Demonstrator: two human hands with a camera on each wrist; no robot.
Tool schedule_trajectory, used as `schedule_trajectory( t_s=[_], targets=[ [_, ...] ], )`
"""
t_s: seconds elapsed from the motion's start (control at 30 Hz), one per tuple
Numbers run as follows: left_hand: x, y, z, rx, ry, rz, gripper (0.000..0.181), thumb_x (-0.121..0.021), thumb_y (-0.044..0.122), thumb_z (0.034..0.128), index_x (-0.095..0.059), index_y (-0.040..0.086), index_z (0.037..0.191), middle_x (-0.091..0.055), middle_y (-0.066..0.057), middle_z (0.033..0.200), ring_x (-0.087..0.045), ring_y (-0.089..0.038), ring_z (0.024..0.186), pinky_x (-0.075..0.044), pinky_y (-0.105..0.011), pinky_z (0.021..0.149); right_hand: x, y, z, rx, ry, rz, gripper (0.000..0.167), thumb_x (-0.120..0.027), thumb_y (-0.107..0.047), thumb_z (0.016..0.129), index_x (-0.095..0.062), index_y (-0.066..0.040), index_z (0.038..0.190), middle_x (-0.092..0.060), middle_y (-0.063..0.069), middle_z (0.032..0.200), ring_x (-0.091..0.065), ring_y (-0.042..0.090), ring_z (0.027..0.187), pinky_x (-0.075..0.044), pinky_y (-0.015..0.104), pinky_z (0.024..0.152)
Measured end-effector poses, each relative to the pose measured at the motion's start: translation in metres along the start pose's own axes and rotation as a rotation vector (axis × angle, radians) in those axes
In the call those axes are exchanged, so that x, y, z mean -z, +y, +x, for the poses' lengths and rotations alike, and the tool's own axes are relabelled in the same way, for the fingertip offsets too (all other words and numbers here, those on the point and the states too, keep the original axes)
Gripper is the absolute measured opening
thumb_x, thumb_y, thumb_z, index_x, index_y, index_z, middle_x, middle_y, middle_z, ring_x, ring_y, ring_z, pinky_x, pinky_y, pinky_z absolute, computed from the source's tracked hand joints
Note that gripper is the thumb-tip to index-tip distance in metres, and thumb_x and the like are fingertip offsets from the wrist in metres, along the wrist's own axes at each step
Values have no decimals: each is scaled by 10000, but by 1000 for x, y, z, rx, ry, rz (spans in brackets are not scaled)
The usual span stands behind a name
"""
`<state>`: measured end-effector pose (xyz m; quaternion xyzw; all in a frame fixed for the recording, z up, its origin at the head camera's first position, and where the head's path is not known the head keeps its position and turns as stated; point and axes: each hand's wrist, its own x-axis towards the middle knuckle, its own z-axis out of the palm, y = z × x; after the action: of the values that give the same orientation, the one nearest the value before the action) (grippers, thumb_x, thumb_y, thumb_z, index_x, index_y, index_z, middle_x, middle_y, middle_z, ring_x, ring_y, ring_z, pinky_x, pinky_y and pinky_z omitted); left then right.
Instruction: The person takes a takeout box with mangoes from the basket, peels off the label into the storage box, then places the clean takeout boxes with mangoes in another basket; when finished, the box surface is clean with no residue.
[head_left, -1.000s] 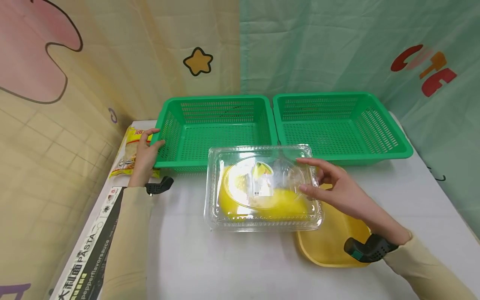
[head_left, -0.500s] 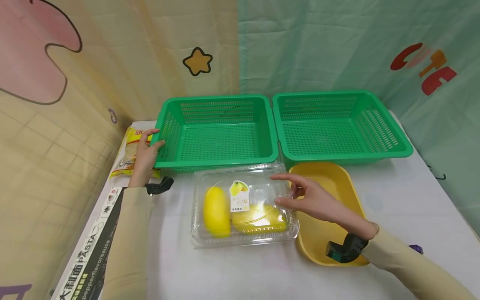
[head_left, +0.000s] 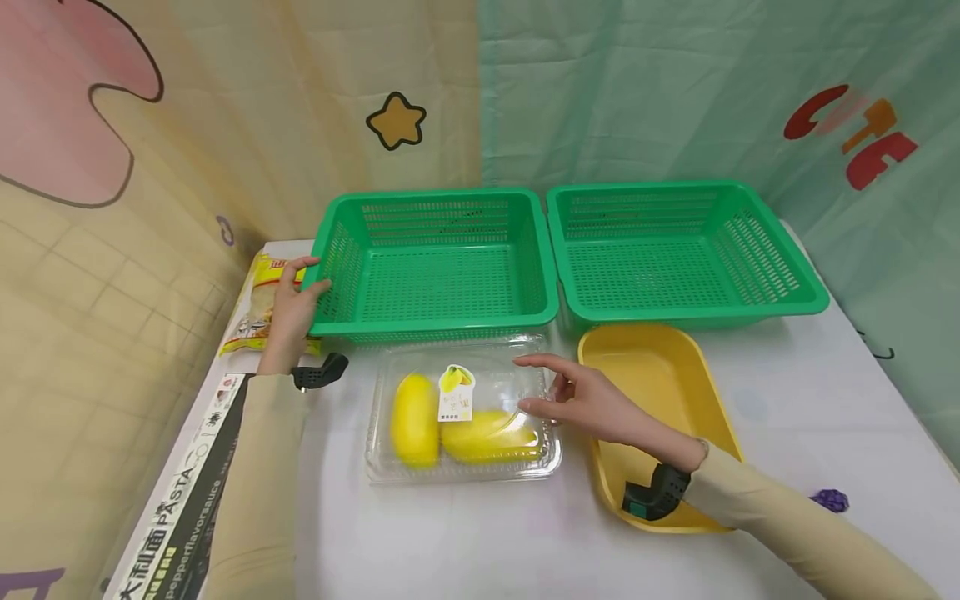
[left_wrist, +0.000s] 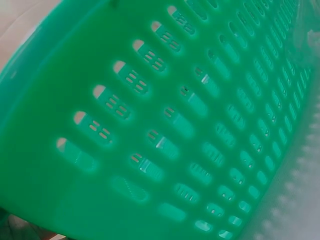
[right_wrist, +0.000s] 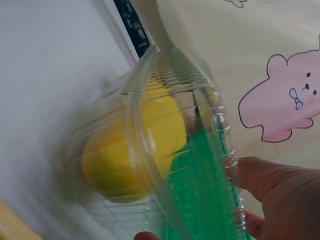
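A clear plastic box [head_left: 498, 375] with two yellow mangoes [head_left: 416, 419] inside, its lid bearing a small white label, lies in front of the left green basket [head_left: 420, 327]. My right hand [head_left: 600, 404] grips the box's right edge, thumb and index finger over the lid; the other fingers are partly hidden. The right wrist view shows the box [right_wrist: 150, 115] from its side, with the thumb against its rim. My left hand [head_left: 291, 312] holds the left rim of that basket, fingers outside and thumb inside. Only the basket's slotted wall [left_wrist: 125, 190] fills most of the left wrist view.
A second green basket [head_left: 690, 315] stands to the right. A yellow tray [head_left: 660, 367] lies under my right forearm. Behind my left hand is a yellow food packet [head_left: 258, 308]; a long pasta box [head_left: 180, 492] lies along the left edge. A purple object [head_left: 830, 500] is at the right.
My right hand has brought the plastic box down and to the left, from in front of the yellow tray to the table before the left basket. The left hand has stayed on the rim.
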<state>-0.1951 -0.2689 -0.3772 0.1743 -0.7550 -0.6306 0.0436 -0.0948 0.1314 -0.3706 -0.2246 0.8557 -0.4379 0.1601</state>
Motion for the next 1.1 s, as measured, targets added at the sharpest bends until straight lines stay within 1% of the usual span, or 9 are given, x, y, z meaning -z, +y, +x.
schedule_trajectory(
  t_s=[0.13,0.27,0.4,0.5,0.57,0.7,0.83,0.97,1.1],
  targets=[
    [2,1,0,-9,12,5,327,-516,185,976,-462,310,1273,-355,-82,1308,-417,-193,1027,-374,-315,822,3,-3,0,11,-47,-103,559,-703,-370,853,-501,-265,1363,-602,-46,710,-563,120,621,-457,283,520],
    [3,1,0,-32,40,11,331,-522,178,973,-475,296,1279,-367,-75,1306,-408,-185,1053,-362,-305,833,6,-4,2,17,-111,-134,565,-669,-363,884,-459,-247,1396,-638,-42,719,-585,98,608,-472,297,522],
    [2,-2,1,-197,140,66,346,-540,133,959,-501,148,1303,-457,-99,1318,-431,-199,1104,-347,-289,862,6,-5,3,32,-118,-156,555,-655,-353,896,-457,-219,1396,-652,-32,735,-564,95,577,-448,294,499],
    [1,0,-8,-372,185,248,350,-543,120,954,-518,47,1296,-488,-152,1322,-424,-256,1169,-317,-341,940,4,-6,2,35,-96,-187,544,-654,-343,898,-464,-211,1391,-639,-37,692,-524,85,518,-419,278,478],
    [1,6,-23,-488,170,359,346,-550,109,945,-540,7,1275,-479,-196,1328,-401,-320,1210,-275,-422,992,2,-7,1,51,-76,-232,537,-647,-343,904,-467,-200,1389,-585,-56,605,-470,70,456,-392,263,452],
    [-2,22,-67,-695,39,470,317,-584,77,923,-582,-21,1224,-475,-234,1334,-365,-397,1264,-216,-545,1032,-2,-11,-1,102,-24,-342,522,-624,-349,918,-471,-173,1385,-377,-97,463,-321,37,370,-325,239,402],
    [-13,23,-113,-828,-207,570,337,-608,105,923,-579,33,1251,-490,-150,1353,-390,-350,1264,-269,-543,1022,-6,-13,-2,152,66,-472,485,-633,-361,908,-526,-157,1335,-300,-128,448,-285,22,367,-292,237,386],
    [-24,12,-150,-869,-397,710,400,-631,197,917,-555,115,1301,-490,-72,1368,-405,-288,1265,-282,-527,1025,-6,-13,-4,190,203,-598,394,-662,-372,878,-623,-172,1216,-383,-164,478,-356,17,401,-296,244,381],
    [-29,-1,-165,-868,-449,800,405,-624,261,916,-574,133,1296,-493,-55,1377,-376,-284,1304,-199,-497,1080,-3,-9,-7,268,322,-603,280,-699,-320,849,-687,-171,1086,-440,-172,520,-388,13,432,-299,236,390]
  ],
)
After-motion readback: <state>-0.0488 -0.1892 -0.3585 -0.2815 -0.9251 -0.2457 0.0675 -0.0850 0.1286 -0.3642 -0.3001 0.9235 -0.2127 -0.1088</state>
